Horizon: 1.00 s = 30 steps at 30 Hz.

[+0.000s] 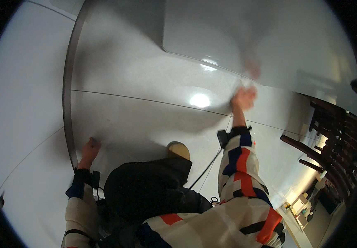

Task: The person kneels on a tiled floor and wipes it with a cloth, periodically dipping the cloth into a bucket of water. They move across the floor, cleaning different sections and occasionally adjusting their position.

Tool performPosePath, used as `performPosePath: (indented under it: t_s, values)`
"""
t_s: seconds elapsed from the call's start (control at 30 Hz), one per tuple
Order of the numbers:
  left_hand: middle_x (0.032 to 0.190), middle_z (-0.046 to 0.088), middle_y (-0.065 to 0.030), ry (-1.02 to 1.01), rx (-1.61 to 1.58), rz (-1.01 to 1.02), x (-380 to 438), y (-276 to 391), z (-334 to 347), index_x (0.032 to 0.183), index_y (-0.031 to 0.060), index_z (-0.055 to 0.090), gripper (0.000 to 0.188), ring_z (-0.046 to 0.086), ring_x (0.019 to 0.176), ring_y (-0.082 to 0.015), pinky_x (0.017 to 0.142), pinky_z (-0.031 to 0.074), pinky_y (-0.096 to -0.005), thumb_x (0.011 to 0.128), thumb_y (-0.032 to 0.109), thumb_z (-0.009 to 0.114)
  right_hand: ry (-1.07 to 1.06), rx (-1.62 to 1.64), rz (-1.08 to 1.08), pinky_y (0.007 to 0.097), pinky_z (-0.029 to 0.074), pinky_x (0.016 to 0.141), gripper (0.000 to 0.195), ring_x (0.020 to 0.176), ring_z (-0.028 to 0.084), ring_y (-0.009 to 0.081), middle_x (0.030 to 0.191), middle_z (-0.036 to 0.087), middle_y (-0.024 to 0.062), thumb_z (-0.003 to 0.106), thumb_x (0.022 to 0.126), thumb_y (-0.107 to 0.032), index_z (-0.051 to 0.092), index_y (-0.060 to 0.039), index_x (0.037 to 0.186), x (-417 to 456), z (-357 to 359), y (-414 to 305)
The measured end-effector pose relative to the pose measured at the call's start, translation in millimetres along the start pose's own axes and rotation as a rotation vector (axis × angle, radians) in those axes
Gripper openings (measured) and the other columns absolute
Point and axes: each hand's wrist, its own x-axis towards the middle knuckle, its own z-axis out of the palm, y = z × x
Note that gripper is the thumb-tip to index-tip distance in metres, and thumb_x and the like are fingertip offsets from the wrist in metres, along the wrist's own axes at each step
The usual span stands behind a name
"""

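Observation:
My right hand (245,97) is slightly blurred, its fingers apart and nothing seen in it. It is held out close to the edge of a glossy grey panel or tabletop (203,34), whose surface reflects it. Down at the left, my left hand (91,151) hangs over the pale tiled floor (135,111), beside a dark strip (68,93); its fingers look partly curled, and no object shows in it. Both wrists wear black bands with small black devices.
Dark wooden chairs (327,148) stand at the right. Beyond them, a shelf with small items (299,207) is at the lower right. A tan-toed shoe (178,150) is on the floor below me. A black cable (205,169) runs from the right wrist device.

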Motion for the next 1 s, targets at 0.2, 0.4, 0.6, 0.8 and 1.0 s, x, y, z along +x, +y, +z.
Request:
performPosePath:
  t_s: [0.2, 0.4, 0.6, 0.8, 1.0]
  values:
    - [0.135, 0.048, -0.0253, -0.025, 0.056, -0.043, -1, 9, 12, 0.144, -0.0048, 0.027, 0.081, 0.049, 0.123, -0.0353, 0.101, 0.039, -0.036, 0.084, 0.034, 0.065, 0.007, -0.316, 0.656, 0.0622, 0.034, 0.097, 0.069, 0.135, 0.028, 0.0405, 0.151, 0.026, 0.0171, 0.033, 0.095, -0.056, 0.026, -0.0101, 0.147, -59, -2, 20]
    - [0.143, 0.038, -0.0249, -0.157, -0.103, -0.082, 16, -1, 5, 0.146, -0.0029, 0.022, 0.082, 0.039, 0.132, -0.0307, 0.104, 0.034, -0.0338, 0.085, 0.03, 0.066, -0.11, 0.119, -0.401, 0.0629, 0.017, 0.108, 0.072, 0.141, 0.02, 0.0355, 0.152, 0.028, 0.0147, 0.05, 0.088, -0.051, 0.03, -0.012, 0.146, -123, -2, -196]
    - [0.148, 0.031, -0.0237, -0.149, -0.237, -0.115, -13, 54, -5, 0.148, -0.0007, 0.02, 0.082, 0.037, 0.133, -0.0312, 0.105, 0.033, -0.0347, 0.086, 0.029, 0.065, -0.69, 0.711, -1.638, 0.0602, 0.015, 0.112, 0.061, 0.141, 0.02, 0.031, 0.15, 0.029, 0.0081, 0.062, 0.085, -0.038, 0.042, -0.0187, 0.139, -286, -27, -192]
    - [0.15, 0.024, -0.0258, -0.104, -0.195, 0.024, 13, -38, 17, 0.149, 0.0022, 0.018, 0.084, 0.034, 0.134, -0.0352, 0.106, 0.033, -0.0384, 0.087, 0.034, 0.064, -0.23, 0.136, -0.709, 0.0633, 0.021, 0.104, 0.069, 0.14, 0.025, 0.0318, 0.153, 0.025, 0.0092, 0.059, 0.083, -0.046, 0.036, -0.0215, 0.144, -115, -30, -45]
    - [0.148, 0.026, -0.027, -0.16, 0.112, 0.15, 35, -77, 12, 0.149, 0.0036, 0.02, 0.084, 0.037, 0.132, -0.036, 0.103, 0.036, -0.0399, 0.085, 0.035, 0.065, -0.095, -0.049, -0.066, 0.0631, 0.02, 0.106, 0.06, 0.14, 0.02, 0.0373, 0.153, 0.024, 0.0155, 0.034, 0.097, -0.045, 0.028, -0.0123, 0.146, -42, 10, -73]
